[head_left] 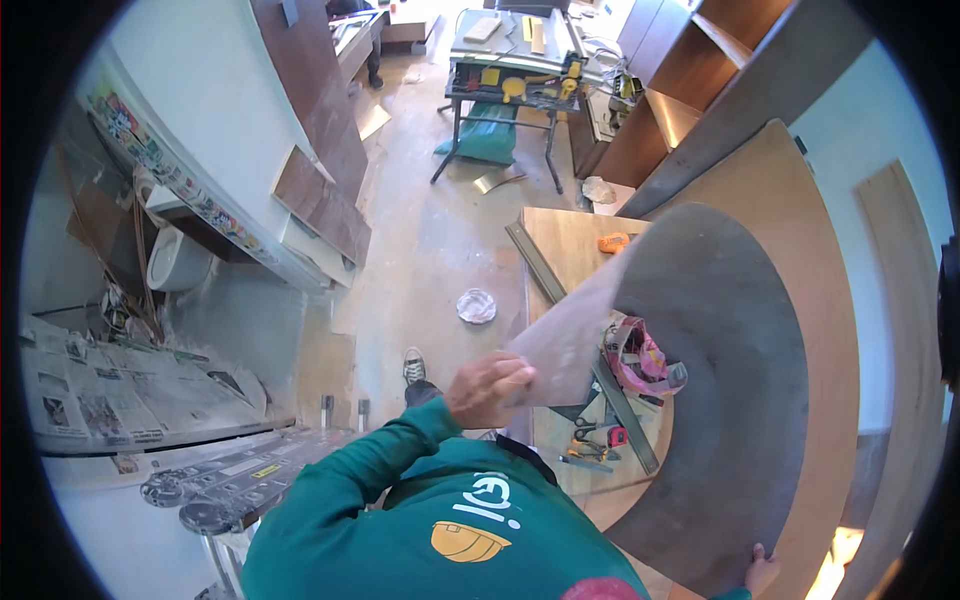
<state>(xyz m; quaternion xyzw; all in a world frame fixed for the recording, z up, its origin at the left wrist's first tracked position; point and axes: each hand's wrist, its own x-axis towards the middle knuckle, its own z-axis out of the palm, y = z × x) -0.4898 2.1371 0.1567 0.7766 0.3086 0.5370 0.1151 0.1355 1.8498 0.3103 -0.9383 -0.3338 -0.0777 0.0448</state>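
A large, thin, flexible sheet, perhaps laminate, curls over a wooden work surface. Its dark grey face shows on the right, and a paler face shows on the flap at the left. My left hand grips the flap's near-left corner with bent fingers. At the sheet's lower right edge, my right hand pinches the rim; part of that hand is cut off by the view. Under the curl, on the wooden board, lie a pink and white tub, a metal bar, scissors and a red tape measure.
An orange tool rests on the board's far end. Ahead stands a table saw with a green bag beneath. A white plastic-lined dish sits on the floor. To the left are a folded ladder and newspaper-covered ledge; brown shelving stands right.
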